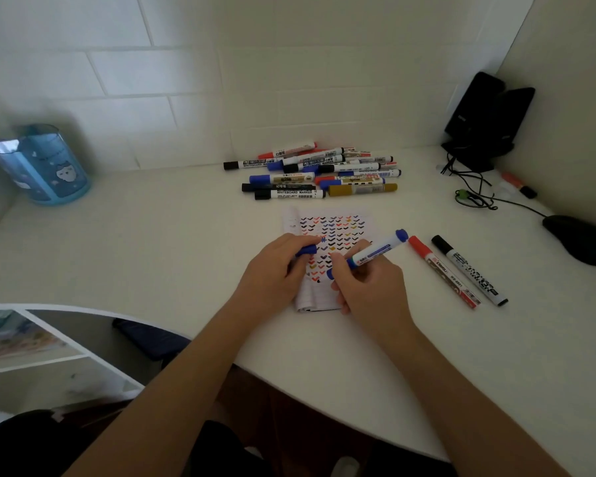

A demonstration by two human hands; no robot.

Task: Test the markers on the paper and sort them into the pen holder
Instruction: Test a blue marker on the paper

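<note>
The left hand [272, 270] and right hand [365, 287] cover the lower part of the paper [334, 228], the blue cap [307, 250] is half buried in the left fingers, whether the tip of the blue marker [375, 251] touches the sheet cannot be told, and labels in the pile of markers [317, 170] are mostly too small to read.
</note>
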